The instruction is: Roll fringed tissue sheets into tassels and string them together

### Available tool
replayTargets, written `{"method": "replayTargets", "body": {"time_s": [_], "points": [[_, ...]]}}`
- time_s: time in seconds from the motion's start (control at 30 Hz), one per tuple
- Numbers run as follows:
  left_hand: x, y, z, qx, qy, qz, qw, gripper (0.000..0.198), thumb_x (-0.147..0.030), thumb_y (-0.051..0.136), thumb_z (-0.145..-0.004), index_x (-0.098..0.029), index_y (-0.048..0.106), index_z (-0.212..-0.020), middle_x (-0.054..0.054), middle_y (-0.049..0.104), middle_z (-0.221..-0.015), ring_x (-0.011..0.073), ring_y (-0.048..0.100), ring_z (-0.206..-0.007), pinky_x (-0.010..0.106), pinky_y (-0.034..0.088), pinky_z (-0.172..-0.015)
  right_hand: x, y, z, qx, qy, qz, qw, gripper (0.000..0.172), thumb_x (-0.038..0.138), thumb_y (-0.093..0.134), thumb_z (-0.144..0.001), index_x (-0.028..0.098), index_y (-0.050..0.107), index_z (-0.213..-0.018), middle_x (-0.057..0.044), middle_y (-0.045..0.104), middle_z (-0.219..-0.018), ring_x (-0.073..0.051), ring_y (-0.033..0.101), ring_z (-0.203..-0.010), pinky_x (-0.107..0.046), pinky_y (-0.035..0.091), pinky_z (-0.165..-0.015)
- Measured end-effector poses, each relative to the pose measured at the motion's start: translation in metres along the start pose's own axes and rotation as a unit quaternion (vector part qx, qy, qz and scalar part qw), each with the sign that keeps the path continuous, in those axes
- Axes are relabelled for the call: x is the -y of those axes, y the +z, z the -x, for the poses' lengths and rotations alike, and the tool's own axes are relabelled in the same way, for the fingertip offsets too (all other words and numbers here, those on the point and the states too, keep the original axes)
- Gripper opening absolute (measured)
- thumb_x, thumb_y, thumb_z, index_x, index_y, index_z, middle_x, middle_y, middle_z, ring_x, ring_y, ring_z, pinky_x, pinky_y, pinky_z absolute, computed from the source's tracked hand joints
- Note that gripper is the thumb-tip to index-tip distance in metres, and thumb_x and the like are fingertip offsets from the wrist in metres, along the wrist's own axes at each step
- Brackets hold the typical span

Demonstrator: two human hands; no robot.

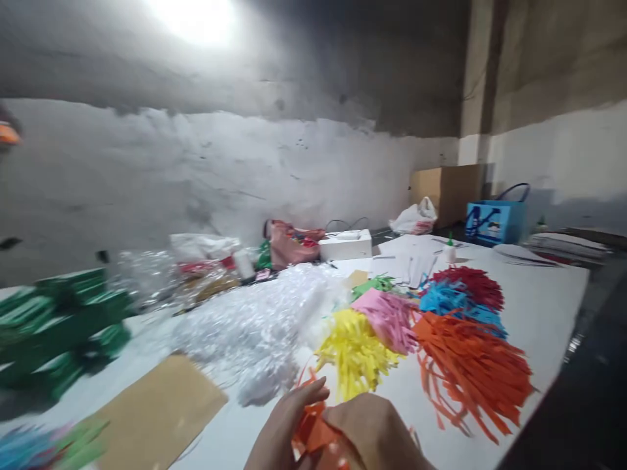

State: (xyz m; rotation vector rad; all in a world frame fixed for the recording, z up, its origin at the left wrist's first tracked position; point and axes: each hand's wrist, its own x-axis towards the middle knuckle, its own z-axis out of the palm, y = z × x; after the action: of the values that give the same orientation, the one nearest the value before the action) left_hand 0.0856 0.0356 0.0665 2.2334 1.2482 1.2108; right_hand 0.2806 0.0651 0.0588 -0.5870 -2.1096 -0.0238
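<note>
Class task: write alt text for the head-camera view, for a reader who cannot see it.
A left hand and right hand hold orange paper strips above a white table. Beyond them lie piles of cut paper: yellow pile, pink pile, orange pile, blue pile, red pile, and a white shredded heap.

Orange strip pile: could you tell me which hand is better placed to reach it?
Probably the right hand: the orange strip pile lies on its side, nearer; the left hand is farther. Both hold orange paper.

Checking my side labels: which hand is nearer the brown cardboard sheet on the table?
Left. The left hand is just right of the cardboard sheet; the right hand lies farther right, beyond the orange paper both hands grip.
</note>
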Motion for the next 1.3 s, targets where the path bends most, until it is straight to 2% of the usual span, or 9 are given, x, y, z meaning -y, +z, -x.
{"method": "replayTargets", "body": {"time_s": [0.27,0.47,0.67,0.8,0.9,1.0,1.1,1.2,1.3], "points": [[0.014,-0.032,0.013,-0.082,-0.179,0.116,0.973,0.048,-0.014,0.069,-0.067,-0.024,0.069,-0.114,0.008,0.074,-0.096,0.0278,0.066,-0.094,0.040,0.050,-0.086,0.037,-0.025,-0.034,-0.017,-0.122,-0.054,0.991,0.030,0.012,0.038,-0.097,0.016,0.063,-0.112,-0.007,0.075,-0.084,-0.017,0.071,-0.073,-0.026,0.058,-0.068],[0.028,-0.063,0.017,0.013,-0.298,0.259,0.919,0.035,-0.010,0.057,-0.058,-0.015,0.070,-0.090,0.001,0.067,-0.068,0.0175,0.065,-0.063,0.030,0.050,-0.062,0.016,-0.024,-0.046,-0.005,-0.171,0.001,0.985,0.036,0.002,0.043,-0.091,0.014,0.066,-0.115,-0.008,0.078,-0.100,-0.018,0.075,-0.090,-0.028,0.062,-0.083],[0.024,-0.121,0.018,0.054,-0.315,0.325,0.890,0.037,-0.015,0.062,-0.068,-0.016,0.064,-0.106,-0.004,0.061,-0.065,0.0123,0.060,-0.057,0.026,0.047,-0.059,-0.016,-0.040,-0.086,-0.003,-0.193,0.064,0.979,0.036,-0.001,0.042,-0.093,0.013,0.069,-0.112,-0.010,0.078,-0.105,-0.018,0.074,-0.099,-0.032,0.061,-0.092],[0.017,-0.161,0.028,0.029,-0.300,0.302,0.904,0.051,-0.021,0.066,-0.077,-0.020,0.056,-0.127,-0.004,0.062,-0.068,0.0137,0.059,-0.061,0.023,0.042,-0.056,-0.004,-0.054,-0.084,-0.020,-0.277,0.133,0.952,0.038,0.000,0.044,-0.094,0.008,0.066,-0.124,-0.016,0.070,-0.125,-0.027,0.059,-0.127,-0.047,0.052,-0.106],[0.024,-0.184,0.060,0.017,-0.321,0.288,0.902,0.050,-0.031,0.069,-0.082,-0.022,0.058,-0.129,-0.004,0.061,-0.065,0.0136,0.057,-0.060,0.023,0.040,-0.055,0.015,-0.021,-0.057,0.036,-0.349,0.153,0.924,0.036,0.004,0.042,-0.095,0.008,0.068,-0.121,-0.012,0.068,-0.129,-0.029,0.057,-0.129,-0.047,0.051,-0.107],[0.047,-0.199,0.109,0.007,-0.407,0.243,0.880,0.045,-0.043,0.071,-0.079,-0.022,0.066,-0.119,-0.006,0.059,-0.060,0.0121,0.052,-0.050,0.022,0.038,-0.050,0.025,0.049,-0.018,0.048,-0.364,0.123,0.922,0.030,0.008,0.045,-0.099,0.014,0.072,-0.110,-0.004,0.074,-0.120,-0.021,0.067,-0.116,-0.038,0.053,-0.105],[0.069,-0.202,0.153,-0.083,-0.436,0.027,0.896,0.042,-0.049,0.070,-0.077,-0.023,0.071,-0.109,0.001,0.072,-0.074,0.0202,0.064,-0.062,0.028,0.048,-0.059,0.023,0.112,0.016,0.071,-0.348,0.078,0.932,0.024,0.014,0.048,-0.101,0.016,0.072,-0.104,-0.001,0.078,-0.108,-0.018,0.073,-0.102,-0.033,0.056,-0.099],[0.070,-0.182,0.169,-0.156,-0.309,-0.229,0.910,0.036,-0.042,0.070,-0.078,-0.026,0.069,-0.111,0.008,0.075,-0.109,0.0311,0.069,-0.102,0.039,0.054,-0.087,0.016,0.139,0.030,0.127,-0.334,0.056,0.932,0.020,0.018,0.052,-0.100,0.016,0.070,-0.108,-0.002,0.078,-0.111,-0.018,0.073,-0.101,-0.033,0.054,-0.100],[0.055,-0.128,0.151,-0.102,-0.050,-0.317,0.942,0.026,-0.036,0.058,-0.092,-0.027,0.065,-0.115,0.007,0.075,-0.107,0.0222,0.071,-0.097,0.028,0.056,-0.083,0.012,0.143,0.031,0.142,-0.318,0.046,0.936,0.019,0.022,0.056,-0.099,0.017,0.069,-0.111,-0.003,0.077,-0.115,-0.017,0.072,-0.105,-0.033,0.049,-0.106]]}}
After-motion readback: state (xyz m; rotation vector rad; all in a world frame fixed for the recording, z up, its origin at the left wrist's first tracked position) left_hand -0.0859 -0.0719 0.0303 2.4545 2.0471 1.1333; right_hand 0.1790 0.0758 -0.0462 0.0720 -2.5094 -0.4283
